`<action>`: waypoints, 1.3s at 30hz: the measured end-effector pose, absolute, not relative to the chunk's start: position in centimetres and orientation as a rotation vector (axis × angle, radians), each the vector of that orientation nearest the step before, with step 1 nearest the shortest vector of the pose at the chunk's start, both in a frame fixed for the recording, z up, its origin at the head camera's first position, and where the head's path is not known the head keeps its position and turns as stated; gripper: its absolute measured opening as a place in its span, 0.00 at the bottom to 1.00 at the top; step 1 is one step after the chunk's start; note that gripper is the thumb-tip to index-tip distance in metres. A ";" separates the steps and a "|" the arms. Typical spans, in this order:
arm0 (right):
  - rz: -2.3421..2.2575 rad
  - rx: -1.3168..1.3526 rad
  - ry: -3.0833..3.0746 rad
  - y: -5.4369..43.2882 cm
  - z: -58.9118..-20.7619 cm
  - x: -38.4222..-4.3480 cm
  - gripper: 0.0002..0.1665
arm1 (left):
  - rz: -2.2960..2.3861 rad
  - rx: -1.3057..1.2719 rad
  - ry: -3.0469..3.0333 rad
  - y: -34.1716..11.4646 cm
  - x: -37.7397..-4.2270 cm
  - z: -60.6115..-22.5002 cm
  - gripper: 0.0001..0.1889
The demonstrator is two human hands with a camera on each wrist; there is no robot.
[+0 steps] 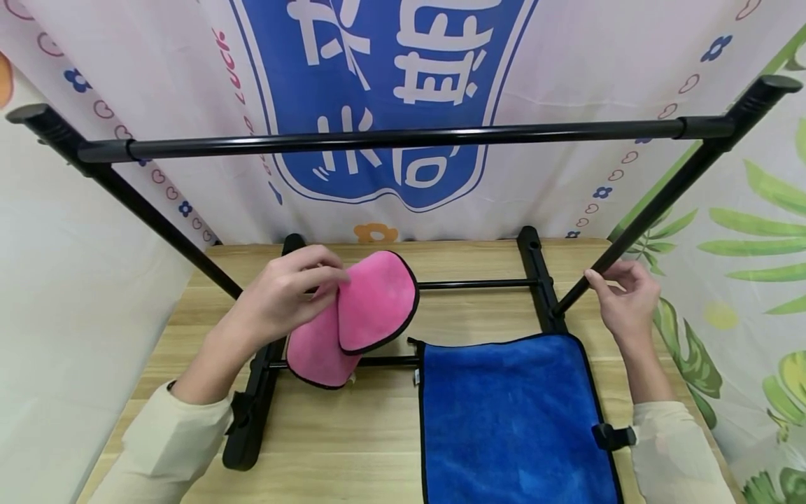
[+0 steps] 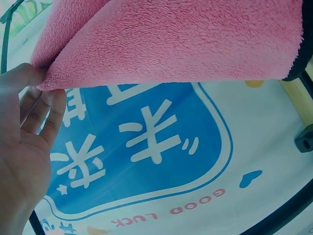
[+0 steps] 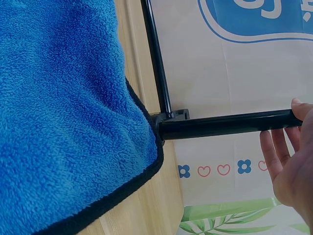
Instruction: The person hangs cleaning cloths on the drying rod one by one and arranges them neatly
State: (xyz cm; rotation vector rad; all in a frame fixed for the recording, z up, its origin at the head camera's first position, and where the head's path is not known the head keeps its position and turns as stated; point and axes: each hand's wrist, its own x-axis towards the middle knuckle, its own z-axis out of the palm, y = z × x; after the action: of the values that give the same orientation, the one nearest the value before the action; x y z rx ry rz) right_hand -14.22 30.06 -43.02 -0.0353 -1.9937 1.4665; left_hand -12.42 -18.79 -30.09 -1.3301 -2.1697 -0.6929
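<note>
My left hand pinches a pink towel with black edging between thumb and fingers. The towel hangs in folds over the left part of the rack's low bars; in the left wrist view its plush pink side fills the top. On the right, my right hand grips the black upright pole of the rack between thumb and fingers. A blue towel with black edging lies over the front low bar, spread toward the table's near side.
The black rack's top bar spans above both hands. Its feet stand on a wooden table. Behind hangs a white curtain with a blue printed panel; a leaf-patterned cloth is at the right.
</note>
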 end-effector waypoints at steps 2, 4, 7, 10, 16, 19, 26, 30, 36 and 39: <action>1.469 -0.037 -1.993 30.1 -43.0 -14.2 0.13 | -0.692 -1.322 -2.158 -18.8 -12.3 -29.8 0.19; 1.469 -0.036 -1.993 30.0 -43.0 -14.2 0.13 | -0.690 -1.315 -2.139 -18.8 -12.2 -29.4 0.19; 1.466 -0.034 -1.994 30.0 -43.0 -14.2 0.13 | -0.698 -1.302 -2.121 -18.9 -12.1 -29.0 0.17; 1.466 -0.035 -1.993 30.0 -42.9 -14.1 0.13 | -0.719 -1.293 -2.106 -19.1 -12.1 -28.6 0.14; 1.468 -0.041 -1.996 30.0 -42.8 -14.1 0.13 | -0.816 -1.264 -2.034 -19.0 -12.3 -28.2 0.14; 1.463 -0.037 -1.998 29.9 -42.8 -14.1 0.13 | -0.870 -1.244 -1.999 -18.9 -12.2 -27.8 0.15; 1.457 -0.022 -1.996 30.0 -43.1 -14.3 0.13 | -0.857 -1.188 -1.982 -18.8 -12.1 -26.8 0.13; 1.457 -0.023 -1.994 30.1 -43.1 -14.3 0.13 | -0.854 -1.120 -1.963 -18.7 -12.1 -26.2 0.11; 1.452 -0.032 -1.997 30.1 -43.0 -14.3 0.13 | -0.879 -1.018 -1.907 -18.5 -12.0 -25.7 0.10; 1.453 -0.028 -1.999 30.1 -43.0 -14.2 0.13 | -0.889 -0.972 -1.881 -18.4 -12.0 -25.4 0.09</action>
State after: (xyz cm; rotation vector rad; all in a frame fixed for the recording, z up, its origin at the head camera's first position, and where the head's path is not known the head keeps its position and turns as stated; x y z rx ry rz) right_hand -14.25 30.09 -43.03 -0.0278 -1.9992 1.4530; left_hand -11.99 -18.40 -25.41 -0.9722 -1.8811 -0.8886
